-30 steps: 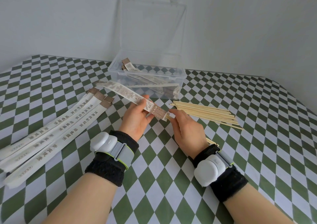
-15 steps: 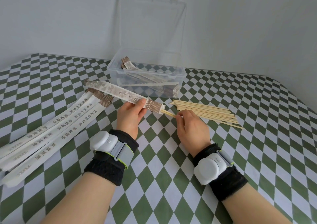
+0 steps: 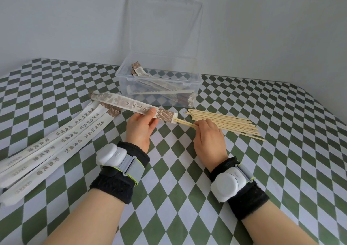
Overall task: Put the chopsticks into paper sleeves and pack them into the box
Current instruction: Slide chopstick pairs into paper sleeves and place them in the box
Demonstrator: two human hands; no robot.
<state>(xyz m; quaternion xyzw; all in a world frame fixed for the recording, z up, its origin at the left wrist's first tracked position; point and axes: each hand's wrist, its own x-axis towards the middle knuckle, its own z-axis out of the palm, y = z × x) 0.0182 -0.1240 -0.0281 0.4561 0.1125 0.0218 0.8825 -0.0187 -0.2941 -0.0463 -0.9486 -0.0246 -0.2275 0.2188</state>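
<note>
A plain pale wall (image 3: 262,28) backs a tabletop (image 3: 187,197) covered in a green-and-white diamond-check cloth, where a person is sleeving chopsticks. At the far side stands a clear plastic box (image 3: 120,75), its hinged lid (image 3: 163,28) upright against the wall, with several filled sleeves lying slantwise inside. On the left lies a fanned stack of long white printed paper sleeves (image 3: 56,143). On the right, just in front of the box, is a loose heap of bare bamboo chopsticks (image 3: 234,124).

Between them the left hand (image 3: 139,130) pinches a grey-and-brown patterned paper sleeve (image 3: 127,104) near its open brown end, thumb on top. The right hand (image 3: 208,139), fingers curled, pinches a pair of bamboo chopsticks (image 3: 185,122) whose far ends are inside the sleeve's mouth. A short length is bare between the mouth and the fingers.

Sleeve and pair share one long axis, running from far left, near the box's front left corner, down to the right hand. The likely push is leftward along that line. The box lies just beyond both hands, and the left hand appears the nearer. Each wrist carries a white device on a black band.
</note>
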